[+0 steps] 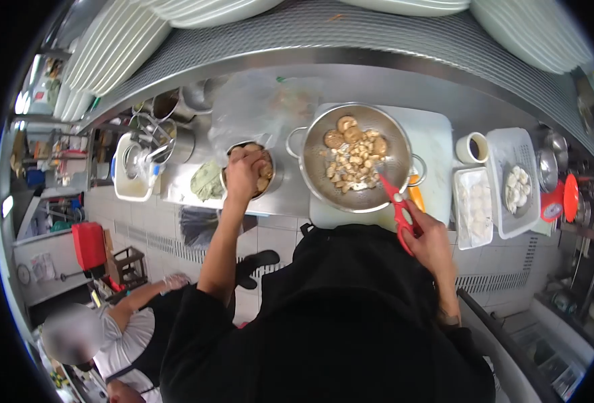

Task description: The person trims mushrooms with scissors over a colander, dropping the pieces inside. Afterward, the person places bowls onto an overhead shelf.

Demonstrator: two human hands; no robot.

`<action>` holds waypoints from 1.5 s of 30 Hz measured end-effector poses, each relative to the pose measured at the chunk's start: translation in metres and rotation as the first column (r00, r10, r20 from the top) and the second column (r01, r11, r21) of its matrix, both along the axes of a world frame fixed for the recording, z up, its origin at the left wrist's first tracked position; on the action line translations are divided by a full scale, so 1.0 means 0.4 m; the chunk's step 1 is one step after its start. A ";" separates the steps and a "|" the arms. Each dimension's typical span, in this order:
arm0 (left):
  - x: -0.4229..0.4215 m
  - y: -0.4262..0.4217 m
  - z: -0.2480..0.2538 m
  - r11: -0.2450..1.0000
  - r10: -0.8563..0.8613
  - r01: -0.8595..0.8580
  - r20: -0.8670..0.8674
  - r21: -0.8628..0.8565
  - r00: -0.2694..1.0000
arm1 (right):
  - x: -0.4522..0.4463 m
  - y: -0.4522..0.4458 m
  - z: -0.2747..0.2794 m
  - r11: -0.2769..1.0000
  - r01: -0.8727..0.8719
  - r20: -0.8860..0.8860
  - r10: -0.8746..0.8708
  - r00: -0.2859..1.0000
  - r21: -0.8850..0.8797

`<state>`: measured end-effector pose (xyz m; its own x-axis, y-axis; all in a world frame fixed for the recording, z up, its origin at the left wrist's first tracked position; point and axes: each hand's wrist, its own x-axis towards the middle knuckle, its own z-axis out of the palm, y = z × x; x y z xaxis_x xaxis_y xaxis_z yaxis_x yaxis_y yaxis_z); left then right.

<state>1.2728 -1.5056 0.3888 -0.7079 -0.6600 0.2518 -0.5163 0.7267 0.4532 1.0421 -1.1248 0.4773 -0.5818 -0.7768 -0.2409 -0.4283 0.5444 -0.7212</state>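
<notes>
My left hand (244, 173) reaches down into a metal pot (275, 172) of brown mushrooms (265, 181). Its fingertips are hidden among them, so I cannot tell whether they grip one. In my right hand (430, 243) are red-handled kitchen scissors (400, 211), the hand closed around the handles. Their blades point into the metal colander (316, 176), at its right inner side. Cut mushroom pieces (354, 164) lie in the colander's middle, with several whole mushroom caps (334, 138) toward the back. Beneath the colander is a white cutting board (435, 138).
An orange handle (416, 197) lies right of the colander. Further right stand a cup of dark liquid (472, 148), a white tray (473, 208) and a plastic basket (515, 144). A green cloth (206, 181) lies left of the pot. Another person (129, 329) is at lower left.
</notes>
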 end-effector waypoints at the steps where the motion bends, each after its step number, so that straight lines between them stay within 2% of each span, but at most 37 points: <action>1: 0.001 -0.006 0.014 1.000 -0.001 0.000 0.067 0.019 0.998 | 0.007 0.011 -0.021 0.998 0.009 -0.045 -0.012 0.999 -0.068; 2: -0.006 -0.001 0.035 0.999 -0.002 -0.002 0.139 0.033 0.990 | 0.009 0.015 -0.015 0.997 0.033 -0.056 -0.037 0.998 -0.073; 3: -0.016 0.012 0.055 0.999 -0.025 0.022 0.132 0.025 0.991 | 0.014 0.015 -0.012 0.998 0.030 -0.054 -0.033 0.998 -0.063; 5: -0.047 0.044 0.126 0.996 0.090 -0.084 0.235 -0.037 0.968 | 0.015 0.017 -0.003 0.998 0.046 -0.041 -0.048 0.998 -0.038; 6: -0.078 0.059 0.165 0.997 0.077 -0.068 0.227 -0.045 0.971 | 0.013 0.021 -0.003 0.997 0.062 -0.047 -0.064 0.997 -0.047; 8: -0.145 0.120 0.226 0.975 0.222 -0.223 0.050 0.001 0.974 | 0.013 0.035 -0.005 0.986 0.143 -0.015 -0.145 0.989 -0.090; 9: -0.179 0.141 0.216 0.994 0.103 -0.106 -0.080 -0.036 0.991 | 0.010 0.039 -0.005 0.988 0.130 -0.021 -0.133 0.991 -0.088; 11: -0.284 0.218 0.218 0.967 -0.254 0.246 -0.148 -0.072 0.956 | -0.001 0.042 -0.003 0.982 0.175 -0.013 -0.176 0.984 -0.068; 12: -0.342 0.251 0.210 0.898 -0.429 0.435 -0.086 0.066 0.899 | -0.004 0.047 0.002 0.990 0.129 -0.020 -0.130 0.991 -0.063; 13: -0.396 0.295 0.169 0.893 -0.440 0.430 0.054 0.132 0.896 | -0.006 0.051 0.006 0.986 0.162 -0.023 -0.163 0.986 -0.035; 14: -0.445 0.306 0.111 0.801 -0.598 0.596 0.105 0.051 0.795 | -0.009 0.047 0.007 0.983 0.185 -0.028 -0.185 0.982 -0.020; 15: -0.480 0.326 0.064 0.762 -0.631 0.643 0.130 -0.082 0.765 | -0.010 0.041 0.004 0.979 0.206 -0.031 -0.206 0.978 -0.010; 16: -0.507 0.343 -0.008 0.773 -0.592 0.606 0.127 -0.191 0.796 | -0.012 0.046 -0.007 0.974 0.218 0.025 -0.217 0.976 -0.066; 17: -0.527 0.341 -0.037 0.761 -0.609 0.644 0.254 -0.079 0.751 | -0.011 0.050 -0.011 0.975 0.216 0.010 -0.216 0.976 -0.048; 18: -0.527 0.335 -0.029 0.736 -0.631 0.672 0.273 -0.085 0.726 | -0.012 0.051 -0.011 0.973 0.229 -0.008 -0.229 0.973 -0.024; 21: -0.512 0.310 -0.027 0.751 -0.649 0.660 0.200 0.016 0.734 | -0.006 0.056 -0.020 0.958 0.277 0.048 -0.274 0.961 -0.077; 23: -0.481 0.284 -0.041 0.766 -0.642 0.639 0.041 0.064 0.766 | 0.000 0.054 -0.016 0.960 0.277 0.038 -0.275 0.961 -0.047; 25: -0.456 0.278 -0.054 0.779 -0.619 0.617 -0.015 0.114 0.785 | 0.002 0.049 -0.013 0.978 0.199 -0.043 -0.202 0.978 -0.059; 28: -0.448 0.275 -0.036 0.788 -0.588 0.588 -0.059 0.180 0.807 | 0.005 0.034 -0.014 0.982 0.178 -0.014 -0.179 0.984 -0.070; 29: -0.446 0.278 -0.007 0.795 -0.468 0.503 -0.187 0.338 0.864 | 0.003 0.030 -0.010 0.979 0.194 -0.023 -0.196 0.980 -0.065; 30: -0.443 0.277 0.017 0.760 -0.317 0.420 -0.281 0.495 0.906 | 0.002 0.022 -0.008 0.987 0.128 -0.080 -0.136 0.987 -0.101; 31: -0.437 0.276 0.032 0.754 -0.327 0.430 -0.284 0.497 0.901 | 0.002 0.015 -0.006 0.989 0.057 -0.136 -0.075 0.988 -0.133; 32: -0.430 0.275 0.044 0.565 -0.168 0.403 -0.378 0.720 0.911 | 0.003 0.009 -0.005 0.989 0.066 -0.137 -0.084 0.987 -0.131; 33: -0.420 0.273 0.057 0.314 0.016 0.385 -0.410 0.868 0.912 | 0.003 0.001 -0.003 0.988 0.042 -0.160 -0.066 0.985 -0.146; 34: -0.408 0.273 0.075 0.313 0.014 0.385 -0.409 0.868 0.912 | 0.004 -0.005 -0.002 0.987 0.016 -0.182 -0.045 0.982 -0.160; 36: -0.379 0.278 0.102 0.233 0.027 0.371 -0.388 0.899 0.921 | 0.006 -0.016 0.005 0.991 0.010 -0.181 -0.034 0.983 -0.136; 39: -0.350 0.290 0.098 0.209 0.093 0.407 -0.432 0.889 0.897 | 0.008 -0.026 0.011 0.994 -0.019 -0.189 -0.002 0.982 -0.110; 40: -0.341 0.294 0.095 0.210 0.096 0.405 -0.431 0.890 0.897 | 0.009 -0.028 0.011 0.993 -0.036 -0.200 0.014 0.980 -0.109; 42: -0.325 0.302 0.090 0.309 0.093 0.436 -0.483 0.845 0.871 | 0.012 -0.029 0.009 0.994 -0.056 -0.195 0.037 0.980 -0.097; 43: -0.316 0.305 0.091 0.309 0.096 0.433 -0.481 0.846 0.871 | 0.015 -0.030 0.008 0.994 -0.074 -0.192 0.056 0.980 -0.086; 45: -0.300 0.307 0.096 0.217 0.153 0.436 -0.471 0.873 0.869 | 0.015 -0.029 0.007 0.994 -0.083 -0.167 0.070 0.983 -0.075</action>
